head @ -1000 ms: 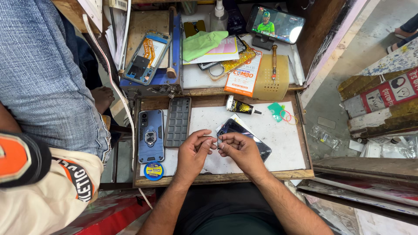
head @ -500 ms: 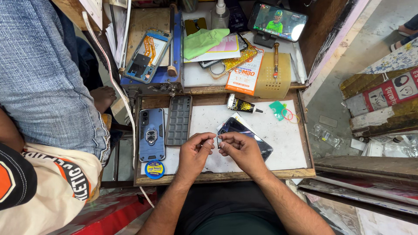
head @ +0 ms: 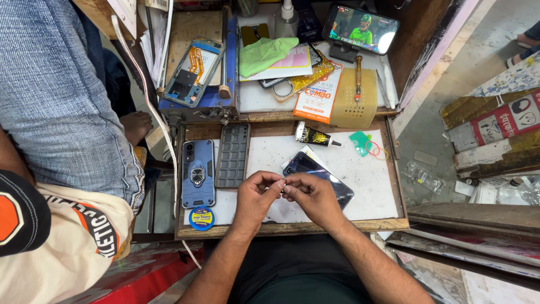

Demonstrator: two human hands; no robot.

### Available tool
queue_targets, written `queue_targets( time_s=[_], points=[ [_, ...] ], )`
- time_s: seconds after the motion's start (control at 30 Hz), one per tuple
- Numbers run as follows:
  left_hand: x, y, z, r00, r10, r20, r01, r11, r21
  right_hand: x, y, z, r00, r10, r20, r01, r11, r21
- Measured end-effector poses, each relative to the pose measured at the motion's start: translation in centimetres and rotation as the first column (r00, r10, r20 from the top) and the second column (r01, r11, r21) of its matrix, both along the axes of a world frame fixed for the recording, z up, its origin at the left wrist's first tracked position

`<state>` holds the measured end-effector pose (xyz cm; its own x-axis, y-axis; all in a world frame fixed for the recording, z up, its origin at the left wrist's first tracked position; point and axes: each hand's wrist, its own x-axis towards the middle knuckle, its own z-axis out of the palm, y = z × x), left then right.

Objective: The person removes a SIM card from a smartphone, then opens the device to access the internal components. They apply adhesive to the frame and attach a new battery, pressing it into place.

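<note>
Overhead view of a phone repair bench. The left hand (head: 256, 197) and right hand (head: 312, 197) meet at the front of the white work mat (head: 371, 180), fingertips pinched together on something tiny and pale; what it is cannot be made out. Just behind the right hand, a dark smartphone (head: 315, 169) lies screen-up on the mat, its near corner hidden by the knuckles.

Left of the hands sit a blue phone case with a ring holder (head: 198, 173), a dark grey ridged case (head: 233, 156) and a round blue and yellow tape roll (head: 201, 218). A black and yellow glue tube (head: 315, 136) lies at the mat's back edge.

On the upper shelf, an orange and white flat packet (head: 318, 93) rests beside a tan perforated pad (head: 354, 98). A propped phone (head: 360, 28) plays video. At the right edge, red and white printed cartons (head: 495, 126) are partly cut off. Another person's denim-clad leg (head: 56, 95) fills the left.
</note>
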<state>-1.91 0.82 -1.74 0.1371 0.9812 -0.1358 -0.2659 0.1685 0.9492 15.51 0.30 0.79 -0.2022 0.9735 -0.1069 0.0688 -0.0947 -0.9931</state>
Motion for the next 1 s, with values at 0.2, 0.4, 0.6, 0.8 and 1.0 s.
queue_targets(
  time_s=[0.2,0.4,0.6,0.8,1.0],
  points=[
    [0.26,-0.22,0.09,0.990,-0.006,0.144,0.011,0.999,-0.031,0.09,-0.13,0.03,0.999,-0.019,0.030,0.018,0.999,0.045],
    [-0.08,0.09,0.06,0.988,-0.058,0.146,0.065,0.997,-0.044,0.29,-0.23,-0.02,0.983,-0.052,0.176,0.023,0.986,0.164],
    [-0.21,-0.09,0.15,0.997,-0.043,0.060,0.044,0.999,-0.027,0.25,-0.28,0.38,0.981,-0.032,0.192,0.001,0.987,0.160],
    [-0.18,-0.17,0.28,0.999,-0.024,-0.029,0.023,0.998,-0.061,-0.15,-0.54,0.51,0.929,-0.150,0.339,0.026,0.939,0.342],
    [-0.49,-0.25,0.06,0.986,-0.056,-0.158,0.051,0.998,-0.031,-0.03,-0.51,0.37,0.948,-0.119,0.295,0.033,0.959,0.281]
  ],
)
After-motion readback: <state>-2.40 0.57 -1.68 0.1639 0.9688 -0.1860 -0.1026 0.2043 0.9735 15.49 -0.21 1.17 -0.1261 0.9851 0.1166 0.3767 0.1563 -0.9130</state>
